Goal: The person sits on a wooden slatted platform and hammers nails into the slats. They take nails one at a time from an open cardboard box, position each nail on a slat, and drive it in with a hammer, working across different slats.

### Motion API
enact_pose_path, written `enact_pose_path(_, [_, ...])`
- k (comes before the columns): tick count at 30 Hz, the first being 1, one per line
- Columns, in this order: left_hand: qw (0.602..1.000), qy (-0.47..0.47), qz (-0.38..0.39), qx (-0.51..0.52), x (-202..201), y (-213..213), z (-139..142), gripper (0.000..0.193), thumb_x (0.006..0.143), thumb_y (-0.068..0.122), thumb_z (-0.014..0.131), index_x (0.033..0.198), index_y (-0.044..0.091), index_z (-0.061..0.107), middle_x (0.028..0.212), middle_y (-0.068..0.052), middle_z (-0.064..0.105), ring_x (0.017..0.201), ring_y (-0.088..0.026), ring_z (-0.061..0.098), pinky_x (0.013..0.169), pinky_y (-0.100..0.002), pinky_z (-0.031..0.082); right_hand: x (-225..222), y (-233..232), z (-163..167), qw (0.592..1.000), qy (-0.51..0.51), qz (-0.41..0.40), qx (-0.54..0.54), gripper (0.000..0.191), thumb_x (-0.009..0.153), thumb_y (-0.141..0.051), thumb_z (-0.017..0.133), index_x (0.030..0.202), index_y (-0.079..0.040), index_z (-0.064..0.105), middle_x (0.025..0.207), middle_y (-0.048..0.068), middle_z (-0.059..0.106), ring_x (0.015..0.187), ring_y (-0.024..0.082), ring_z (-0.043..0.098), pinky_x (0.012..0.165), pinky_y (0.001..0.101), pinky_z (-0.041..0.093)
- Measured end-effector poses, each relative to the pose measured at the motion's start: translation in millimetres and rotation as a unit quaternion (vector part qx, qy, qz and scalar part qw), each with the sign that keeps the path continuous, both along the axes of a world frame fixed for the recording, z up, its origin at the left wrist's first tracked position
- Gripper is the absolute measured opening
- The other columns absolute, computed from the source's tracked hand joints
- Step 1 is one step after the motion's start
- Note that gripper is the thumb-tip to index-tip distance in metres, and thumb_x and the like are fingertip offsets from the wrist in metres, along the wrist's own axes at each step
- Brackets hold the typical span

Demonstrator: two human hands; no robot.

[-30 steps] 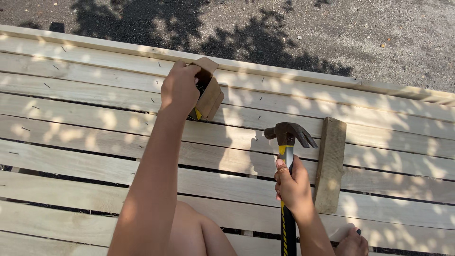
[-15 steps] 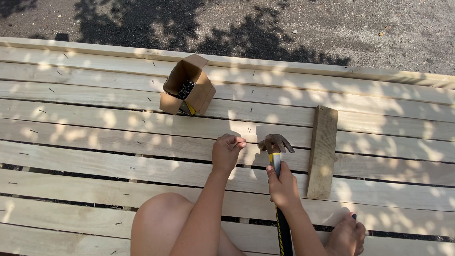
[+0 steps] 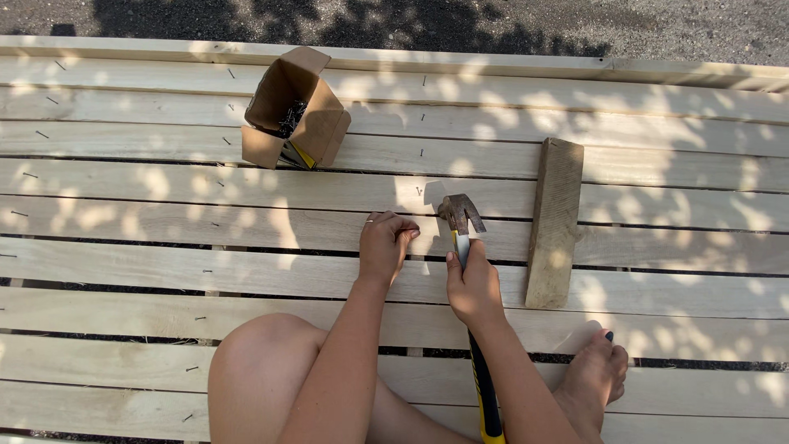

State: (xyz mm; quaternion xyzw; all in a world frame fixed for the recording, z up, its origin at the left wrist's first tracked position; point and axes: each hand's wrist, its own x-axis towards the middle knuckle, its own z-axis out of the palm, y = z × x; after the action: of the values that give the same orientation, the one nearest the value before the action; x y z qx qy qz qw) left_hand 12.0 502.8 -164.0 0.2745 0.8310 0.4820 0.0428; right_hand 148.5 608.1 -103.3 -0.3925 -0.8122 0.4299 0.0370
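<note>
The left hand [image 3: 386, 244] rests on a pale plank of the wooden deck [image 3: 164, 214], fingers curled and pinched together at the tips just left of the hammer head; its grip is closed down small, and whether a nail sits between the fingertips is too fine to make out. The right hand [image 3: 472, 288] is wrapped fully round the neck of the hammer [image 3: 462, 220], high up just below the steel head; the black and yellow handle runs back under the forearm toward the lower edge of the view. The hammer head lies low over the same plank as the left fingertips, claw pointing right, close beside them but with a sliver of sunlit wood between.

An open cardboard box [image 3: 294, 108] of dark nails stands two planks further out and to the left, tipped with its flaps spread (well apart from both hands); a short wooden block [image 3: 555, 222] lies upright across several planks to the right of the hammer, near it but not touching. A bare knee [image 3: 263, 370] fills the lower middle, and a bare foot [image 3: 593, 378] rests on the planks at lower right, just below the block's near end.

Dark gaps run between the planks; scattered loose nails dot the boards to the left. The deck's far edge is a raised rail [image 3: 493, 62], with gravel [image 3: 657, 25] beyond; the broadest open stretches of board lie left of the left hand and right of the block.
</note>
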Motion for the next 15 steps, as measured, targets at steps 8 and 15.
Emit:
enact_pose_path(8, [0.999,0.004,-0.002,-0.043,-2.6,3.5,-0.8,0.005,0.081,0.012,0.079,0.082,0.008,0.077,0.084,-0.004,0.073,0.09,-0.026,0.063,0.083,-0.039,0.052,-3.1,-1.6,12.0,0.999,-0.046,0.006,-0.026,0.024,0.104,-0.026,0.052,0.108,-0.002,0.051,0.069,0.019,0.069,0.058,0.033,0.071,0.056,0.0464,0.052])
enact_pose_path(15, [0.999,0.03,-0.016,-0.043,-4.1,3.5,-1.2,0.005,0.082,0.013,0.08,0.081,0.009,0.077,0.085,-0.003,0.073,0.088,-0.025,0.065,0.084,-0.039,0.052,-5.2,-3.1,14.3,1.0,-0.004,0.011,0.0,0.027,0.101,-0.024,0.053,0.114,-0.001,0.049,0.068,0.019,0.068,0.058,0.032,0.069,0.056,0.0453,0.051])
